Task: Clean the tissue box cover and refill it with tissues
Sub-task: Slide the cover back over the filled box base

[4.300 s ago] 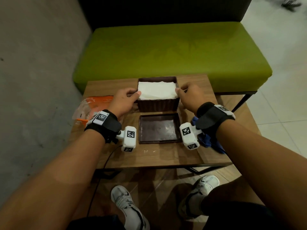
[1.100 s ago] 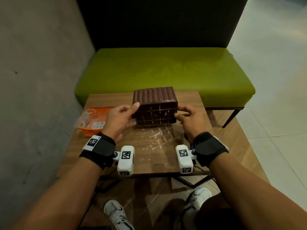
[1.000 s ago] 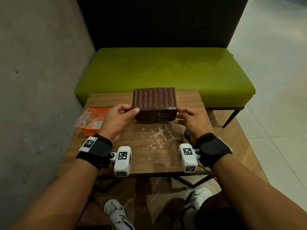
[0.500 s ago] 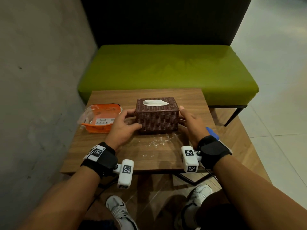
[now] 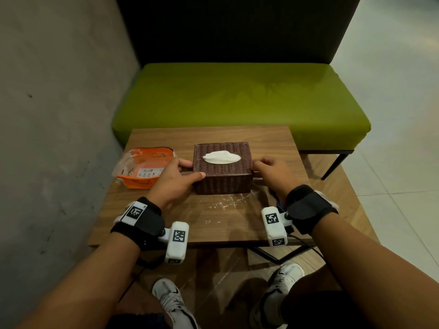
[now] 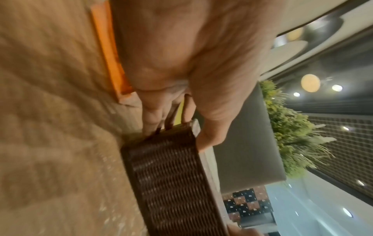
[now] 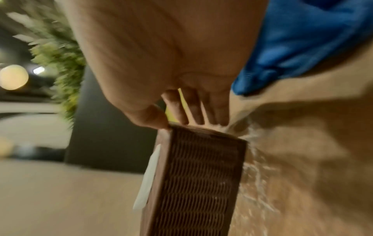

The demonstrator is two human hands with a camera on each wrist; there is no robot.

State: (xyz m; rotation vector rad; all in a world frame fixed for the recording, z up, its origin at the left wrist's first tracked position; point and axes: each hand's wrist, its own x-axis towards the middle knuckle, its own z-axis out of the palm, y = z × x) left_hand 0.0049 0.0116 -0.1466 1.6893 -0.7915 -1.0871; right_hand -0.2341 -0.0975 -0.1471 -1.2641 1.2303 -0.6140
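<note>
While my left hand [image 5: 174,179] grips the left end of the wicker tissue box cover [image 5: 222,167], thumb laid along its near top edge and fingers on the end wall, my right hand [image 5: 270,173] presses curled fingers against the right end, so I hold the cover from both sides. It sits upright near the middle of the worktop [image 5: 213,219], with a white tissue [image 5: 222,157] showing through the oval slot on top. I judge the refill done and the step in hand to be setting the cover square in its place; next I need only ease both hands off without dragging it. Pale streaks [image 5: 225,205] mark the wood just in front of it. To the left lies the orange tissue pack [image 5: 142,168], close to my left hand. The blue cloth [image 7: 302,39] is mostly hidden under my right wrist. Both wrist views are blurred, and the cover's base cannot be seen.
</note>
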